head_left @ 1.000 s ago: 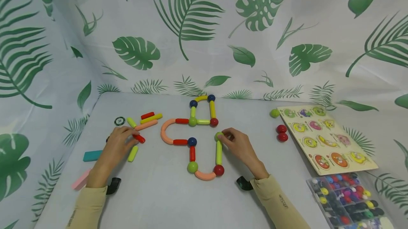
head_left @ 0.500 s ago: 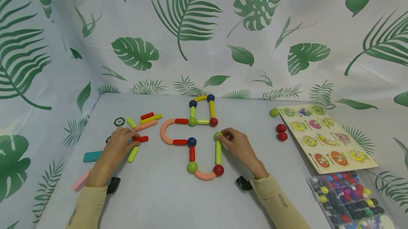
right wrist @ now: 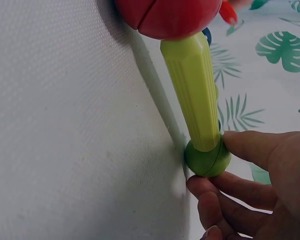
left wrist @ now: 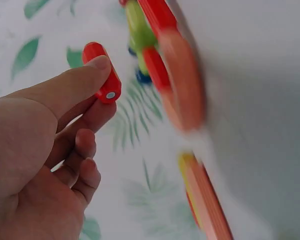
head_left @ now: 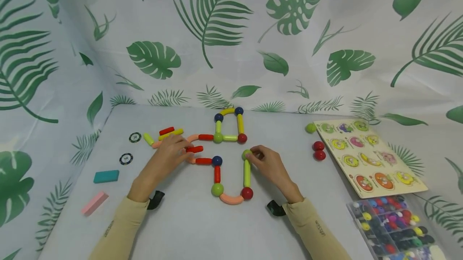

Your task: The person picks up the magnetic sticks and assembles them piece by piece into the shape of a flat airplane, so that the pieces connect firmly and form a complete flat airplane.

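Note:
In the head view, my left hand [head_left: 165, 162] is over the curved peach part of the linked outline of magnetic rods and balls. It pinches a short red magnetic rod [left wrist: 110, 86] between thumb and fingers, lifted off the table in the left wrist view. My right hand [head_left: 270, 165] pinches a green ball [right wrist: 206, 161] at the far end of a yellow-green rod [head_left: 247, 173]. That rod's near end meets a red ball [head_left: 247, 193]. A blue ball [head_left: 217, 160] and a red rod [head_left: 203, 161] lie between the hands.
Loose rods, among them a yellow rod [head_left: 173, 134], lie left of the outline. Further left are poker chips [head_left: 126, 158], a teal block [head_left: 106, 176] and a pink block [head_left: 95, 203]. To the right lie red balls [head_left: 319, 155], a fruit puzzle board [head_left: 347, 173] and a bead box [head_left: 376, 228].
My left hand has picked up the short red rod from the loose pieces and carried it right, to the outline's peach curve. The right hand stays on the green ball.

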The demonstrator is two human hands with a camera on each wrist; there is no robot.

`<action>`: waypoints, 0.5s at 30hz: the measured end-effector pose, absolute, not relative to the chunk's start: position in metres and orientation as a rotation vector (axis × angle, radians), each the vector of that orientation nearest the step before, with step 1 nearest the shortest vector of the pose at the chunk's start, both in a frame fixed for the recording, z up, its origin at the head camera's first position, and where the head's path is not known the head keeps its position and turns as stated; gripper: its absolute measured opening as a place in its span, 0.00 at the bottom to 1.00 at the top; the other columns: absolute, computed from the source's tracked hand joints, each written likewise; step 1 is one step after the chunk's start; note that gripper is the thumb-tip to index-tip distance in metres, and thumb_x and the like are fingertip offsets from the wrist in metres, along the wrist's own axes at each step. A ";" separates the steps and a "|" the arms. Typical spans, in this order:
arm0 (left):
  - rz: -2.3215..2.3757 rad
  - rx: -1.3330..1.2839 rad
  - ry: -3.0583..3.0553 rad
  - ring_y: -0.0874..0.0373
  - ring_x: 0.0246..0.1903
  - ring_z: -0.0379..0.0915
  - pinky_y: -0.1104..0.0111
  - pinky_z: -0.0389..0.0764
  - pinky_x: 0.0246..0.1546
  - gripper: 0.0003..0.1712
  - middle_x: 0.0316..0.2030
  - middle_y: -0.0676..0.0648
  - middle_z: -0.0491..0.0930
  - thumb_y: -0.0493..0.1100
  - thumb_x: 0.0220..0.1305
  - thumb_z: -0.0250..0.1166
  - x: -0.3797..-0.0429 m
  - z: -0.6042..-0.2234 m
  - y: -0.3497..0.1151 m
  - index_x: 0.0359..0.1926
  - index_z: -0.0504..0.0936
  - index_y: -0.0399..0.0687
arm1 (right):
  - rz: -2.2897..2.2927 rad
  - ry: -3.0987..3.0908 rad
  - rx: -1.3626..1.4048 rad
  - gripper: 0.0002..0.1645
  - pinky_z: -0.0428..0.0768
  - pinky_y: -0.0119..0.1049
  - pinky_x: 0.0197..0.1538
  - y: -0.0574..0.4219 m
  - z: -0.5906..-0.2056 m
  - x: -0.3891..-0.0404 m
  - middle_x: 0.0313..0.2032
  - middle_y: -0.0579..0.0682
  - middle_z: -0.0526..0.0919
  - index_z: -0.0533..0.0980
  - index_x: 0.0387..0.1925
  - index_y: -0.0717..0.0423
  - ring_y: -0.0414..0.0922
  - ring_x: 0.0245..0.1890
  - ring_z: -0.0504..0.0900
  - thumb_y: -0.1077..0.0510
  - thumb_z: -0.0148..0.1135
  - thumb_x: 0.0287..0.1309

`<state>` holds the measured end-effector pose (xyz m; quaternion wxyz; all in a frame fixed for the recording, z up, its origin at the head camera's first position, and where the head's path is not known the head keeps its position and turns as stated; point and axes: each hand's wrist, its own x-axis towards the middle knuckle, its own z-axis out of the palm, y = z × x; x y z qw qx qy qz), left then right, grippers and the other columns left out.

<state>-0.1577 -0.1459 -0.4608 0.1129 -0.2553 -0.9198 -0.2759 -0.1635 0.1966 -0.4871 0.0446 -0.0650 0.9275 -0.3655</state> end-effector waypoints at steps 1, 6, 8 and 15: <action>-0.820 -0.771 -2.715 0.50 0.50 0.75 0.57 0.80 0.54 0.17 0.45 0.46 0.84 0.38 0.54 0.79 -0.159 -0.459 -0.137 0.46 0.89 0.44 | -1.124 2.828 -0.196 0.22 0.79 0.34 0.40 0.197 -0.487 -0.163 0.41 0.50 0.86 0.82 0.51 0.56 0.45 0.39 0.81 0.44 0.65 0.67; -0.767 -0.888 -2.771 0.52 0.46 0.75 0.59 0.78 0.53 0.15 0.43 0.48 0.85 0.43 0.58 0.77 -0.170 -0.456 -0.094 0.45 0.89 0.46 | -1.143 2.829 -0.191 0.22 0.79 0.36 0.40 0.196 -0.487 -0.162 0.41 0.51 0.86 0.82 0.51 0.56 0.45 0.39 0.81 0.44 0.65 0.67; -0.724 -0.930 -2.796 0.53 0.45 0.76 0.59 0.78 0.53 0.14 0.41 0.48 0.85 0.44 0.58 0.77 -0.174 -0.456 -0.080 0.44 0.89 0.46 | -1.142 2.832 -0.189 0.22 0.79 0.36 0.40 0.196 -0.487 -0.162 0.40 0.50 0.85 0.82 0.51 0.56 0.45 0.38 0.80 0.44 0.65 0.67; -0.672 -0.988 -2.885 0.53 0.43 0.71 0.60 0.74 0.49 0.09 0.38 0.47 0.82 0.43 0.62 0.74 -0.182 -0.465 -0.047 0.41 0.89 0.43 | -1.120 2.834 -0.213 0.21 0.78 0.34 0.39 0.196 -0.488 -0.162 0.40 0.49 0.85 0.82 0.51 0.55 0.43 0.38 0.80 0.44 0.65 0.67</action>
